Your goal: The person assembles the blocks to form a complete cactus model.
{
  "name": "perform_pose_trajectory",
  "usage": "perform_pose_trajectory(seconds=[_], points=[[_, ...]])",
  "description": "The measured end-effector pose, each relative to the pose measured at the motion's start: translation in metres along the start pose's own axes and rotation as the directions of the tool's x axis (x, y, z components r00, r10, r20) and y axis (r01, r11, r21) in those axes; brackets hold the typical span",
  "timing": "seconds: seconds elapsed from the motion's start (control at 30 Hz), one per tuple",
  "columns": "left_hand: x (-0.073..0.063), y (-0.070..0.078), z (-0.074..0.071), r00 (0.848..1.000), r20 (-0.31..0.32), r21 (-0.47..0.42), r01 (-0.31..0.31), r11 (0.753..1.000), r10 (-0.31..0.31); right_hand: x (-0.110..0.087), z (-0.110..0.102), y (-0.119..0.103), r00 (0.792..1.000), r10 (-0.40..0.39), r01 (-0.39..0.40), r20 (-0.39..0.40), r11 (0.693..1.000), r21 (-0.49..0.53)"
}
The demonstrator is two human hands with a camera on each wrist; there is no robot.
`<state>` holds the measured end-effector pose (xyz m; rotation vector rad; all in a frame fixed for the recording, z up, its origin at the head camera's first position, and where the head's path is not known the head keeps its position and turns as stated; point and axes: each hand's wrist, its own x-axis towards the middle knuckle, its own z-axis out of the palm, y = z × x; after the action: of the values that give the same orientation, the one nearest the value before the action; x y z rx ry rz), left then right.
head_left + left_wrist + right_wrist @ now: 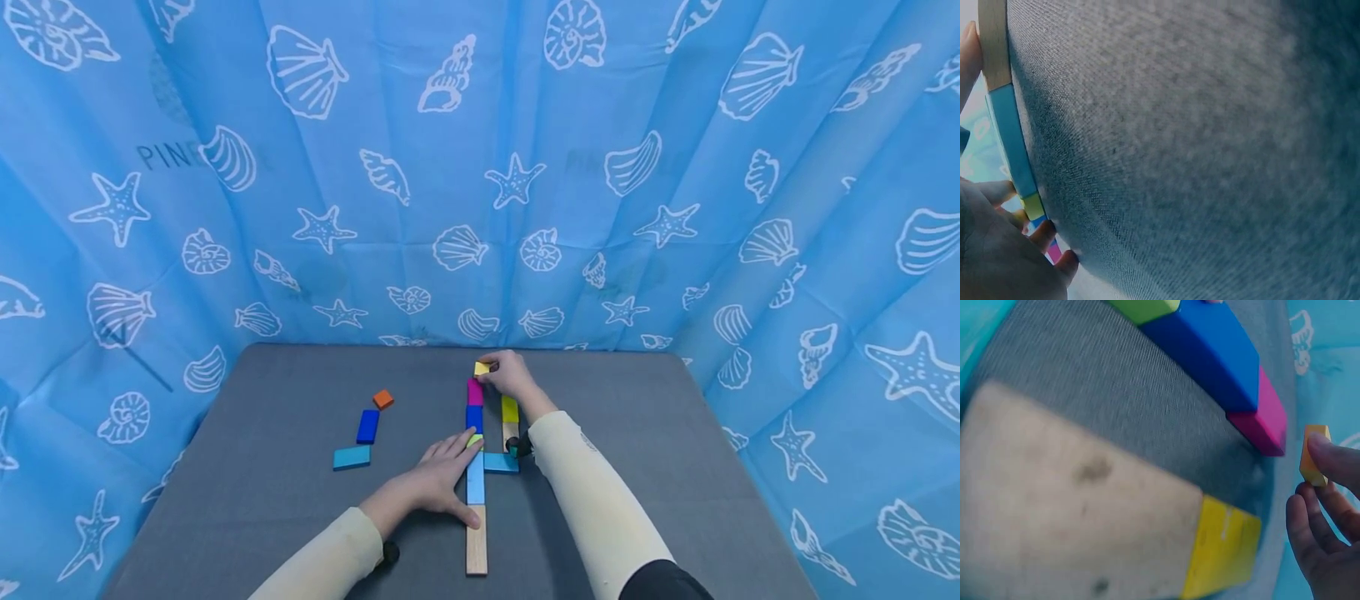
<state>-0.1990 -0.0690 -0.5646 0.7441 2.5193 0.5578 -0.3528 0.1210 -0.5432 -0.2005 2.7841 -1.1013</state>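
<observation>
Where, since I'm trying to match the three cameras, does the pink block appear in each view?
Head: the pink block is near the middle from side to side, below mid-height.
Left wrist: only a small patch shows, at lower left.
Right wrist: right of the middle, above mid-height.
Shared landmark: the blue block next to it in the row, seen in all three views, though only a sliver in the left wrist view.

Left arm (322,557): leans right from the near side.
Left hand (435,483): back up, fingers (457,452) spread far and right, thumb (464,513) stuck out nearer.
Right arm (600,500): reaches far, leaning left.
Right hand (512,374): farther off, thumb and finger in a pinch.
</observation>
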Motion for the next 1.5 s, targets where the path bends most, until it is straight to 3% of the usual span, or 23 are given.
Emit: perform_pose_trajectory(seconds=[0.17,0.4,0.63,0.93,1.17,1.5], points=[[0.000,0.000,-0.002,1.000,0.006,-0.011,0.000,1.000,0.000,0.008,0.008,-0.005,0.999,0.035,-0.035,-0.012,0.999,-0.008],[-0.001,-0.001,0.000,1.000,0.014,-0.011,0.007,1.000,-0.007,0.010,0.013,-0.009,0.997,0.062,-0.060,0.037,0.996,-0.061],[-0.002,0.000,-0.001,1.000,0.007,-0.020,-0.002,1.000,0.002,0.011,0.016,-0.008,0.995,0.098,-0.097,0.010,0.994,-0.042],[-0.002,0.001,-0.002,1.000,0.016,-0.014,0.006,1.000,-0.006,0.011,0.017,-0.006,0.998,0.027,-0.023,0.049,0.996,-0.092],[-0.001,0.001,-0.002,1.000,0.014,-0.013,0.001,1.000,0.000,0.009,0.012,-0.008,0.998,0.001,0.002,0.058,0.999,-0.052],[-0.001,0.002,-0.002,1.000,0.007,0.011,0.003,1.000,-0.004,-0.011,-0.009,-0.014,0.992,-0.116,0.116,-0.040,0.993,0.006]])
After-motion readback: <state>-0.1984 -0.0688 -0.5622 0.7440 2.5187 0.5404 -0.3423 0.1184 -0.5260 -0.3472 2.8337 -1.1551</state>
